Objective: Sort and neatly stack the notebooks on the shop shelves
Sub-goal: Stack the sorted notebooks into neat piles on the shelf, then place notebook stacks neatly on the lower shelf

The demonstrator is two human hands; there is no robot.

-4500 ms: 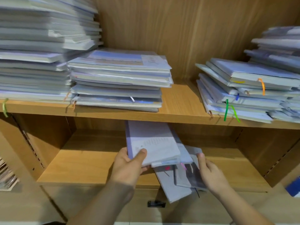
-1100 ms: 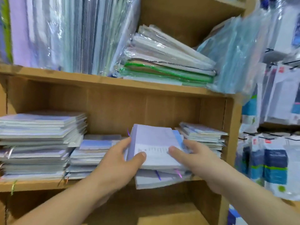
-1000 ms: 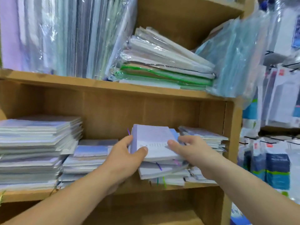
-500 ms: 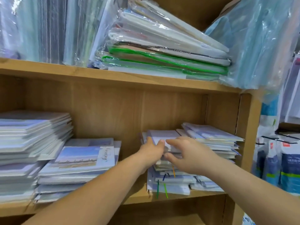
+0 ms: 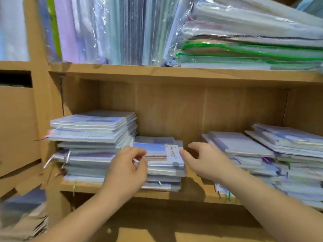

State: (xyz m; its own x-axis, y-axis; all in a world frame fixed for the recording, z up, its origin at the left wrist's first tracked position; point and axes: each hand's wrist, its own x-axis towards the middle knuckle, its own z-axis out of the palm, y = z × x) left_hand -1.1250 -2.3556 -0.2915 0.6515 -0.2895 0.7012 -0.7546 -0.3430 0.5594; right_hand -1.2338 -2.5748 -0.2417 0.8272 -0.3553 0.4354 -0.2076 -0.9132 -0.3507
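Squaring middle notebook stack (image 5: 164, 172)
Press left hand (image 5: 127, 167), fingers curled, grip unclear, and right hand (image 5: 207, 162), fingers spread, evenly against opposite sides; align with shelf (image 5: 192, 196) front edge.

Single head-worn view, close before the middle shelf (image 5: 192, 198), level toward its back panel (image 5: 174, 110), slightly downward.

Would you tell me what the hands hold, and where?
Unclear: the left hand curls at the left edge of the top notebook, grip hidden; the open right hand reaches its right edge.
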